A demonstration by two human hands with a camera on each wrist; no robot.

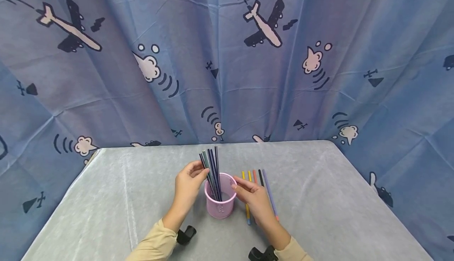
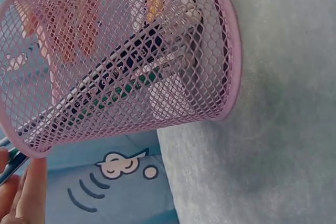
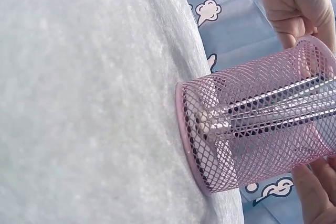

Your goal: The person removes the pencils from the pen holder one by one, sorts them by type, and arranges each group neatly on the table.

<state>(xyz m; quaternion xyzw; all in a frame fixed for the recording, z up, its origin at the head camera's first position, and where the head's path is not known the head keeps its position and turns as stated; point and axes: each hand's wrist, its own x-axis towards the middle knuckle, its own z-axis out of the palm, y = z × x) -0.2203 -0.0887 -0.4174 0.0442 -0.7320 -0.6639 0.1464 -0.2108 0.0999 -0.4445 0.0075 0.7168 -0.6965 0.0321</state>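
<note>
A pink mesh pen holder (image 1: 220, 209) stands upright on the table, with several dark and green pencils (image 1: 213, 170) leaning inside it. My left hand (image 1: 189, 182) pinches pencils at their upper part, just above the rim; exactly how many is hidden. On the other side, my right hand (image 1: 256, 198) holds the holder's rim between thumb and fingers. Through the mesh, the left wrist view shows dark blue and green pencil shafts (image 2: 126, 61) reaching the base. The right wrist view has my right fingers (image 3: 310, 192) against the holder's side.
Right of the holder, several loose pencils lie on the grey cloth-covered table (image 1: 106, 198): yellow ones, a red one, a black one (image 1: 261, 177) and a purple one (image 1: 268, 188). My right hand partly covers them. A blue patterned curtain (image 1: 227, 76) hangs behind the table.
</note>
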